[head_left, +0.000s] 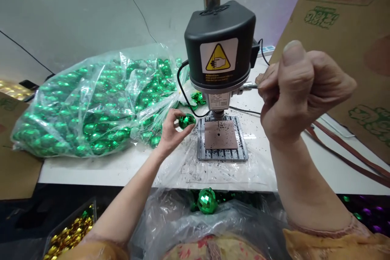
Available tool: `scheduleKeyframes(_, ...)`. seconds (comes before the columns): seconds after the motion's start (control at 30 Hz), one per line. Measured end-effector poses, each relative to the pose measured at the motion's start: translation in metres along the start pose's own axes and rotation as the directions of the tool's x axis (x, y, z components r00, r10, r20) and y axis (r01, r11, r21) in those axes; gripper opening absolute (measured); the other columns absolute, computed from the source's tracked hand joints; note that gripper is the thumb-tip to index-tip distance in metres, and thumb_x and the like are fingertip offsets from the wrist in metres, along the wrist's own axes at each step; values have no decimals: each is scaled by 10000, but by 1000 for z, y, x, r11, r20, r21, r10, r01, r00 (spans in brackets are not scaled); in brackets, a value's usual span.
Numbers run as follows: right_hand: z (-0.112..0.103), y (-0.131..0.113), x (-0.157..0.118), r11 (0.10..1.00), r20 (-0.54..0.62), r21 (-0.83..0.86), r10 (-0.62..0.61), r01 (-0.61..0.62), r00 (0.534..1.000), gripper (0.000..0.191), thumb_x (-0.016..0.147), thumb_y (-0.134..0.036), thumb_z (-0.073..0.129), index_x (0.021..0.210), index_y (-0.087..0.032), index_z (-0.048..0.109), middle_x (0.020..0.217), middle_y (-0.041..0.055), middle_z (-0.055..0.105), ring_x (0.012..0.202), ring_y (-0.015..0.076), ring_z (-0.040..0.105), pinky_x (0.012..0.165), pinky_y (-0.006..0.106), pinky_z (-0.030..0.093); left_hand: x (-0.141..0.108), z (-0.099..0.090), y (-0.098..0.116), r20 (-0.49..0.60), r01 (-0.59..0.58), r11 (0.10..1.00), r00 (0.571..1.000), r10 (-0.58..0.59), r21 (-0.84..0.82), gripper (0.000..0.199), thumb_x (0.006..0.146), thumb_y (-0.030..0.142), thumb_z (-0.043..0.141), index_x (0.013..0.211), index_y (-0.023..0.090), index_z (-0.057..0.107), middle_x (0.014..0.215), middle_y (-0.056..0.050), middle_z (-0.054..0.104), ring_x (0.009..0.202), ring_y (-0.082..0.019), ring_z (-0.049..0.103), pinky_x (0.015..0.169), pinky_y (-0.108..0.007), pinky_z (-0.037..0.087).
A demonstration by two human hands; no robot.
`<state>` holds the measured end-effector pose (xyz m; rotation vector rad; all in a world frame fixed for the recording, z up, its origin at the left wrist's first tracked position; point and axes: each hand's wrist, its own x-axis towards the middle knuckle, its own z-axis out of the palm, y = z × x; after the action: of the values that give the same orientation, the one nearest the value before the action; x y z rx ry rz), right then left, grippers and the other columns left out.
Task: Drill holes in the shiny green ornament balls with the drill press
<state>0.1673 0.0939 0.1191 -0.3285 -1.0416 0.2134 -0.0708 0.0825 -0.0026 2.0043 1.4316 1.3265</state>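
Between thumb and fingers, my left hand (174, 131) holds a shiny green faceted ball ornament (187, 120) just left of the drill press base. My right hand (294, 89) is closed around the feed lever (250, 86) at the side of the black-topped drill press (219, 44). Under the chuck (218, 113) lies a brown board (224, 140) with a small dark hole, on the slotted metal base plate (243, 152). Dark shavings are scattered over the board and around the base. Another green ball (207, 201) is below the table's front edge, by the clear plastic near my lap.
A big clear bag of green balls (88, 105) fills the table's left side. Cardboard boxes (344, 48) stand at right and left. A bin of gold balls (71, 231) is at lower left. Brown straps (344, 150) and a black cable (183, 89) lie near the press.
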Motion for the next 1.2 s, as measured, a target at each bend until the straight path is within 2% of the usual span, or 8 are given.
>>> scheduleKeyframes(0.13, -2, 1, 0, 1000, 3, -5, -17, 17, 1000, 357, 875, -226, 631, 527, -191, 560, 453, -57, 457, 403, 56, 378, 452, 287, 290, -23, 31, 26, 144, 314, 804, 949, -280, -505, 482, 818, 554, 747, 1149, 222, 635, 1027, -64, 706, 885, -178, 685, 782, -319, 575)
scheduleKeyframes(0.23, -3, 1, -1, 1000, 32, 3, -11, 11, 999, 361, 882, -241, 628, 533, -199, 550, 458, -58, 446, 408, 55, 380, 444, 282, 278, -29, 48, 29, 283, 474, 595, 876, -389, -649, 531, 877, 590, 659, 1274, 243, 601, 1134, -89, 726, 937, -209, 727, 827, -377, 600)
scheduleKeyframes(0.3, -3, 0, -1, 1000, 33, -2, 2, -2, 999, 350, 884, -233, 621, 543, -209, 543, 469, -60, 440, 414, 55, 370, 447, 281, 275, -27, 54, 27, 324, 508, 548, 857, -401, -664, 537, 874, 573, 670, 1295, 249, 591, 1185, -94, 724, 1011, -230, 729, 895, -410, 597)
scheduleKeyframes(0.47, -6, -3, -2, 998, 61, -60, 38, -35, 997, 367, 895, -292, 615, 546, -217, 527, 487, -58, 459, 417, 58, 371, 463, 303, 307, -26, 60, 17, 222, 454, 649, 884, -410, -610, 640, 682, 475, 886, 1205, 215, 624, 1156, -91, 730, 1063, -232, 704, 944, -376, 577)
scheduleKeyframes(0.63, -9, -2, -2, 998, 72, -47, 42, -39, 997, 382, 891, -328, 626, 542, -213, 520, 472, -62, 447, 405, 55, 368, 440, 299, 287, -27, 65, 13, 209, 442, 667, 891, -402, -600, 593, 793, 574, 764, 1255, 244, 590, 1216, -89, 693, 947, -195, 709, 749, -308, 602)
scheduleKeyframes(0.83, -10, -1, -3, 995, 84, -86, 56, -48, 995, 399, 893, -366, 624, 535, -215, 529, 459, -54, 439, 401, 56, 352, 428, 304, 282, -23, 69, 8, 149, 315, 849, 949, -278, -425, 513, 889, 539, 674, 1302, 241, 611, 1254, -69, 695, 1103, -198, 665, 993, -341, 523)
scheduleKeyframes(1.0, -12, -2, -5, 997, 90, -59, 47, -42, 995, 385, 891, -349, 627, 539, -226, 530, 471, -52, 425, 403, 62, 339, 437, 311, 283, -23, 77, -2, 158, 249, 923, 965, -210, -293, 656, 801, 422, 794, 1371, 219, 542, 1266, -100, 670, 1095, -221, 663, 964, -359, 531)
scheduleKeyframes(1.2, -12, -4, -6, 989, 89, -131, 85, -73, 992, 424, 901, -418, 607, 535, -227, 507, 481, -45, 422, 424, 69, 357, 470, 310, 316, -22, 84, -8, 115, 162, 980, 982, -149, -115, 545, 762, 339, 820, 1249, 203, 616, 1195, -105, 675, 1101, -262, 648, 987, -428, 522)
